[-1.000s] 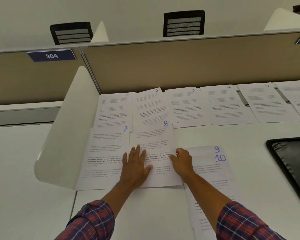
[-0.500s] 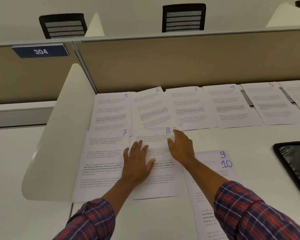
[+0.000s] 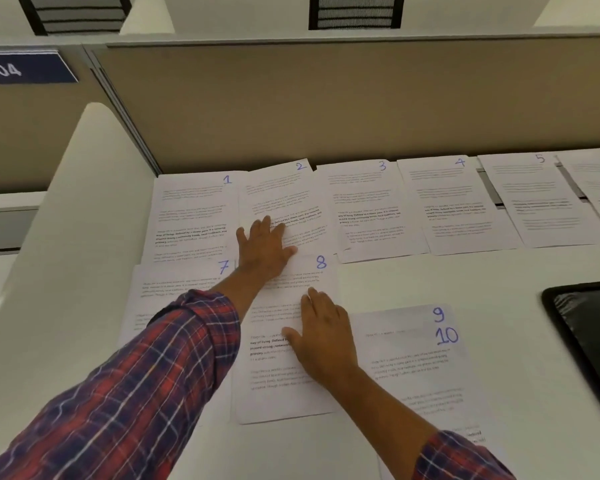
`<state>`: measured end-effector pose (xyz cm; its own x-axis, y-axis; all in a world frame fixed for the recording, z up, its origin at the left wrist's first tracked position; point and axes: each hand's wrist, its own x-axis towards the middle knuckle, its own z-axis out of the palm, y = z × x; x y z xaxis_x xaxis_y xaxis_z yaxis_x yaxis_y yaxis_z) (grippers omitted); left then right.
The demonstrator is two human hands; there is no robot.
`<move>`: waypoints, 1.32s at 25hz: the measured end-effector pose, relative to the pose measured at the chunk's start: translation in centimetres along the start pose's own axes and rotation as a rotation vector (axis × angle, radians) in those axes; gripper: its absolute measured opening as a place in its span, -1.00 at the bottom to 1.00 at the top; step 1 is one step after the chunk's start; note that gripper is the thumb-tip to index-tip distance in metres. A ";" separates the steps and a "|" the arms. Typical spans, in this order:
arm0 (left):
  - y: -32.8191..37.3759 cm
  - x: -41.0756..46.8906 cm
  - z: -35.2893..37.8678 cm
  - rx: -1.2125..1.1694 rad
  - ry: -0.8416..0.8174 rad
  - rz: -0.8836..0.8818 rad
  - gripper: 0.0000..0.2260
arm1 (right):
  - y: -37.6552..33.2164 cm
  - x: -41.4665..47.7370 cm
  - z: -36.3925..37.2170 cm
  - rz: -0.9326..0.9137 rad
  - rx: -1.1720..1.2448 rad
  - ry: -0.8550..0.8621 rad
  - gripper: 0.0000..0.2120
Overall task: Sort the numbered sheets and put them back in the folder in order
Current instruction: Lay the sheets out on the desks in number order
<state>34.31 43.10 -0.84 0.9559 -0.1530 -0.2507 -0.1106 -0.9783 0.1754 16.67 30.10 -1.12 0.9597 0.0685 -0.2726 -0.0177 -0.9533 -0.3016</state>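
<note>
The left hand (image 3: 264, 249) lies flat, fingers spread, on the lower edge of sheet 2 (image 3: 284, 192), which sits skewed in the back row just above sheet 8 (image 3: 281, 393). The right hand (image 3: 321, 336) rests open on sheet 8. To square sheet 2, slide it with the whole palm while pinning sheet 8. The thin printed paper probably slips easily on the smooth white counter (image 3: 430, 278), and overlapping edges may buckle.

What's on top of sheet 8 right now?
The right hand lies flat on sheet 8, and the left hand reaches over its upper left corner onto sheet 2. The print beneath hand and forearm is covered.
</note>
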 end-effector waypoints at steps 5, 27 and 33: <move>-0.7 1.2 -0.8 0.020 -0.021 0.033 -0.36 | 0.4 -0.1 0.6 -0.018 0.001 -0.019 -0.22; 2.8 -7.2 0.3 0.041 0.075 0.170 -0.34 | 7.1 -2.8 -1.7 0.107 0.033 0.138 -0.30; 8.8 -14.4 4.1 0.067 0.024 0.265 -0.32 | 14.9 -5.8 -4.0 0.312 0.081 0.268 -0.43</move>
<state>18.48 36.09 0.41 0.8973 -0.4021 -0.1821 -0.3745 -0.9119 0.1682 11.99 14.35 -0.43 0.9435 -0.3093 -0.1186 -0.3312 -0.8891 -0.3159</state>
